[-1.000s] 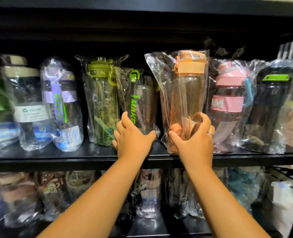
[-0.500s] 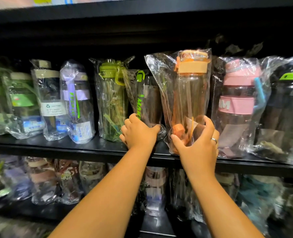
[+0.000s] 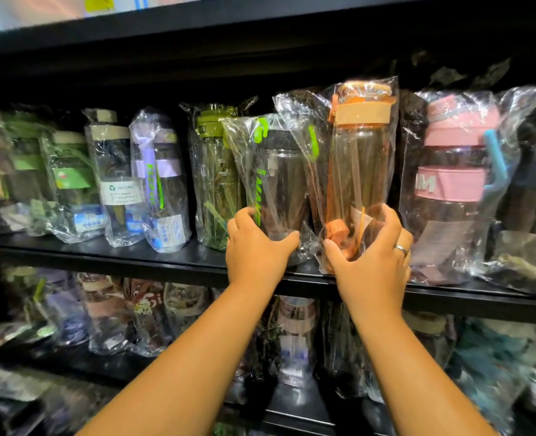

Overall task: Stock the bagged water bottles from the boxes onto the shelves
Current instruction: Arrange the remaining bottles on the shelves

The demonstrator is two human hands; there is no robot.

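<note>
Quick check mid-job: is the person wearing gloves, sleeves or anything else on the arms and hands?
No gloves or sleeves in view: the left forearm and right forearm are bare to the frame edge. The left hand shows no jewellery. The right hand wears a plain silver-coloured ring on one finger. No watch or bracelet shows.

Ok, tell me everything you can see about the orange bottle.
The orange bottle is tall, clear-walled and orange-tinted, with a pale orange lid band, a flip cap and a straw inside, wrapped in a crinkly clear bag. A loose orange piece lies at the bag's bottom. It stands upright at the shelf front, between the green-lettered bottle and the pink bottle. The right hand grips its base.
</note>
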